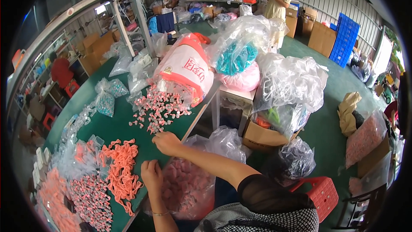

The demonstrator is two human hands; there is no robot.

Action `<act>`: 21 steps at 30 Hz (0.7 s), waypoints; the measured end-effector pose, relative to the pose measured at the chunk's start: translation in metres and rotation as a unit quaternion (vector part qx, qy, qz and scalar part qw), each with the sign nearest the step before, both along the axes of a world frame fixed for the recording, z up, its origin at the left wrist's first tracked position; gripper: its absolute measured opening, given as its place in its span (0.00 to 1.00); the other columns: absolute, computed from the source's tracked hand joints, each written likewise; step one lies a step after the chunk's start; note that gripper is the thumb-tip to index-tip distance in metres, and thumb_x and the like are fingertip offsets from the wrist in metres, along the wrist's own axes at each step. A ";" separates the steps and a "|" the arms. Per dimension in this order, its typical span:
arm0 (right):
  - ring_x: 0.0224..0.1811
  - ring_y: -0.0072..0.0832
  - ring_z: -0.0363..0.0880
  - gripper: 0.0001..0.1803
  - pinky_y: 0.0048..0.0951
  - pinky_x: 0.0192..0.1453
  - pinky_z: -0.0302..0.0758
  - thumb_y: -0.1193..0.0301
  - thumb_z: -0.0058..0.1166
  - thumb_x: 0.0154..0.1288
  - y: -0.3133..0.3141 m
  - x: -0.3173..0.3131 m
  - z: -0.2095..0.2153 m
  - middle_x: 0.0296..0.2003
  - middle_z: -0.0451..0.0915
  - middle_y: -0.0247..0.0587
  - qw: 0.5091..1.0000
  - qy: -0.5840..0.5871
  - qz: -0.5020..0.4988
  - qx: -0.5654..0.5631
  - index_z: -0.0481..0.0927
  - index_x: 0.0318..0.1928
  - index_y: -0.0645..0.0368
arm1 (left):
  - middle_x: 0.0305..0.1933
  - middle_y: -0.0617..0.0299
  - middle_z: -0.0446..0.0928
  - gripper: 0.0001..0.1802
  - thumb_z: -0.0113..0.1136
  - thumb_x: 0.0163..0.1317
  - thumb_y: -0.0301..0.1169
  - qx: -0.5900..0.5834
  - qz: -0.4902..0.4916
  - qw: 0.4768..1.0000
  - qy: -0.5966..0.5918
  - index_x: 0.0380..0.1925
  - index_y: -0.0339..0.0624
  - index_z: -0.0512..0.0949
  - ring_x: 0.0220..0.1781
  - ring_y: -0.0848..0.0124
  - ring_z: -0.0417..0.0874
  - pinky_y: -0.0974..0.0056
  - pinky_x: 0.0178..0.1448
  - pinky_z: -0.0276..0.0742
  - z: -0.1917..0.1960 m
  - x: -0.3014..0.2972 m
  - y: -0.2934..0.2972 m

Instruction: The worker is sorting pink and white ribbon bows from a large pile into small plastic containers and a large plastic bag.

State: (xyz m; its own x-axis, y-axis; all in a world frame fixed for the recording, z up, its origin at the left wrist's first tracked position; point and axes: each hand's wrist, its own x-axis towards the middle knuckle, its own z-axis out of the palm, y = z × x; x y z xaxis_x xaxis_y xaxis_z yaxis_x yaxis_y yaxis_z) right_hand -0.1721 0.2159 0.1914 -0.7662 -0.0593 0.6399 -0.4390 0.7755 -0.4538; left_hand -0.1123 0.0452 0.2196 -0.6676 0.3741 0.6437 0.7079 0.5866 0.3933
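Note:
My right hand (167, 142) reaches over the green table (148, 144) to the near edge of a spilled heap of small pink-and-grey pieces (161, 107). Its fingers are drawn together; whatever they hold is too small to make out. My left hand (152, 174), a thin bracelet on its wrist, is curled above the table edge, and its fingers hide anything inside. Left of it lie orange cord loops (120, 172). A large white-and-red sack (186, 71) lies on its side, its mouth toward the heap. Below my right forearm is a clear bag of pink pieces (184, 187).
More small pieces (90, 199) and clear little bags (83, 159) cover the table's left end. To the right stand a cardboard box (266, 137) under stuffed plastic bags (292, 81) and a red stool (324, 197). A person (279, 0) stands at the back near blue crates (344, 38).

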 end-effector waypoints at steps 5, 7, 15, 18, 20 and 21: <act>0.37 0.41 0.79 0.04 0.41 0.43 0.74 0.74 0.52 0.56 0.000 -0.001 0.002 0.30 0.77 0.43 1.000 -0.011 -0.002 0.006 0.80 0.31 0.57 | 0.31 0.51 0.73 0.04 0.57 0.55 0.20 0.001 0.004 1.000 -0.008 0.32 0.37 0.78 0.35 0.51 0.75 0.52 0.39 0.71 -0.001 -0.001 -0.001; 0.37 0.41 0.79 0.05 0.42 0.43 0.74 0.74 0.52 0.56 0.000 0.001 0.001 0.30 0.77 0.43 1.000 -0.004 -0.003 0.004 0.80 0.31 0.57 | 0.31 0.51 0.73 0.04 0.57 0.55 0.20 0.002 0.004 1.000 -0.007 0.32 0.37 0.78 0.35 0.51 0.75 0.52 0.39 0.71 -0.001 0.000 0.000; 0.36 0.40 0.79 0.05 0.40 0.42 0.75 0.73 0.52 0.55 0.000 0.001 0.001 0.29 0.78 0.42 1.000 0.003 -0.006 0.010 0.81 0.31 0.57 | 0.31 0.52 0.73 0.05 0.58 0.55 0.20 0.009 0.006 1.000 -0.010 0.32 0.37 0.78 0.35 0.52 0.76 0.52 0.39 0.72 0.001 0.004 0.000; 0.37 0.40 0.80 0.07 0.41 0.43 0.76 0.72 0.50 0.56 -0.005 0.001 0.004 0.31 0.80 0.42 1.000 -0.013 0.002 0.025 0.82 0.32 0.55 | 0.31 0.51 0.73 0.05 0.58 0.54 0.20 0.005 0.023 1.000 0.001 0.32 0.37 0.78 0.35 0.52 0.76 0.53 0.38 0.72 0.002 0.004 -0.005; 0.38 0.40 0.81 0.08 0.41 0.43 0.77 0.71 0.50 0.55 -0.001 -0.001 0.003 0.33 0.81 0.41 0.998 -0.015 -0.022 0.052 0.83 0.32 0.54 | 0.30 0.51 0.73 0.05 0.59 0.54 0.21 0.007 0.019 1.000 0.010 0.32 0.38 0.78 0.34 0.52 0.76 0.54 0.37 0.72 0.002 0.002 -0.003; 0.39 0.39 0.81 0.08 0.41 0.43 0.77 0.71 0.50 0.55 0.000 -0.002 0.002 0.33 0.82 0.40 0.998 -0.018 -0.029 0.059 0.83 0.32 0.53 | 0.30 0.51 0.73 0.05 0.59 0.53 0.21 0.010 0.021 1.000 0.007 0.32 0.38 0.78 0.34 0.52 0.76 0.53 0.37 0.72 0.001 0.001 -0.002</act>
State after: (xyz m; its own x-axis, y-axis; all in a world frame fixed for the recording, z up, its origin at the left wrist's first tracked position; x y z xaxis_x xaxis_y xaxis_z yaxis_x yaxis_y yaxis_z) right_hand -0.1737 0.2157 0.1937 -0.7931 -0.0877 0.6027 -0.3764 0.8485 -0.3720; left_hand -0.1113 0.0428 0.2206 -0.6729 0.3339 0.6601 0.6890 0.6077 0.3950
